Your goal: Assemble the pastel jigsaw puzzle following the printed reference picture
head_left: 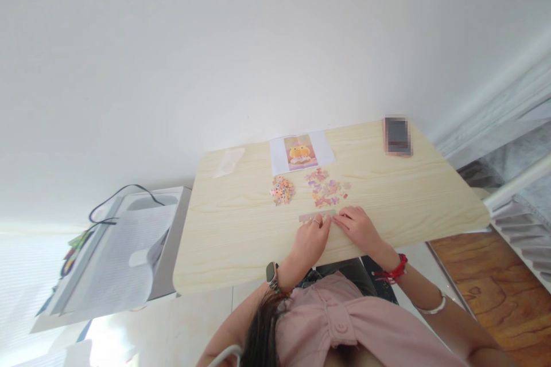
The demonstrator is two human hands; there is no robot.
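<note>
Currently both hands down on the wooden table, at a short assembled strip of puzzle pieces near the front edge. Left hand curled over the strip's near side, fingertips pressing it flat; right hand touching the strip's right end, fingers loosely bent, pinch on any single piece not discernible. Behind the strip: scattered loose pieces; left of those, a small heap; further back, reference picture. Phone well beyond, at far right.

Risks, as judged: uneven press buckling the joined strip; sleeve or wrist sweeping loose pieces; strip nudged off the front edge.
</note>
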